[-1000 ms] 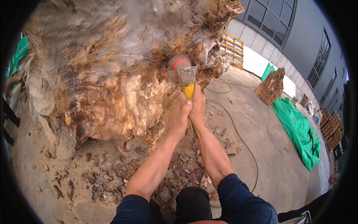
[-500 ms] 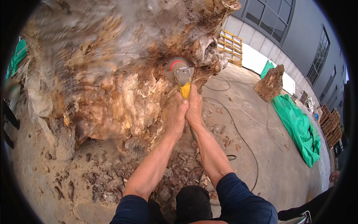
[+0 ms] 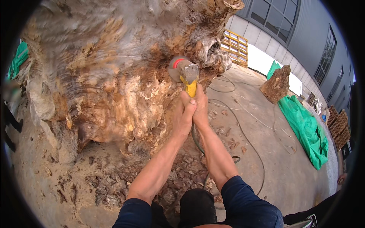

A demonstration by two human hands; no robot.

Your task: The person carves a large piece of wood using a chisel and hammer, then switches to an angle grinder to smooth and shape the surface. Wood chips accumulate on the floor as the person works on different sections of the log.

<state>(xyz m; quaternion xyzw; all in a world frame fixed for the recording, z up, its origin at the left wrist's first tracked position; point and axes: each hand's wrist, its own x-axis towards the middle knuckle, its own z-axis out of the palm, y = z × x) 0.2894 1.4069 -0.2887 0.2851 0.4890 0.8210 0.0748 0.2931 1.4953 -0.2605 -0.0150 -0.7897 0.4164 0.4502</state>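
Note:
Both of my hands are wrapped round the yellow body of an angle grinder (image 3: 189,78), arms stretched out ahead. My left hand (image 3: 185,114) overlaps my right hand (image 3: 200,106) on the grip, and most fingers are hidden. At the grinder's head a round disc with a red ring meets or nearly meets the rough brown wood of a huge tree stump (image 3: 125,83); the exact contact is unclear. The disc looks blurred. A dark power cord (image 3: 197,142) hangs from below my hands.
Bark chips (image 3: 110,186) litter the ground below the stump. Cables (image 3: 251,142) loop across the concrete to the right. Beyond lie a green tarp (image 3: 304,131), a wood chunk (image 3: 275,83), a yellow pallet (image 3: 234,47) and stacked brown crates (image 3: 338,127). A grey building stands behind.
The grinder has tilted and turned slightly, its yellow body showing more now. My hands have shifted a little to the right and down with it.

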